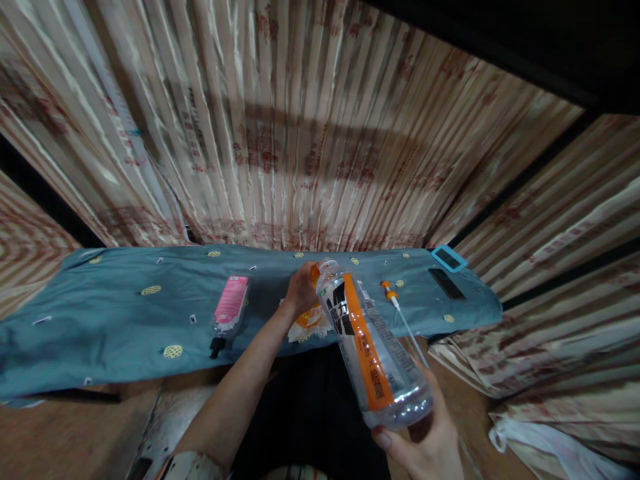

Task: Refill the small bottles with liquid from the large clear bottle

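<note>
Nearest my lens, my right hand point(425, 443) has its grip closed around the base of a clear plastic bottle with an orange-and-black label point(373, 347), tilted so its open neck points away toward my left hand point(300, 291), whose grip is closed on a small orange piece, probably the cap, over white paper on the blue cloth-covered worktop point(100, 320). Judging by its look, the bottle seems almost empty, so light, thin-walled, slick and easily dented, best held low around the ribbed base. A pink-labelled bottle point(229, 308) lies flat further left, an orange-tipped syringe-like tool point(400, 313) and a dark phone point(447, 284) right.
</note>
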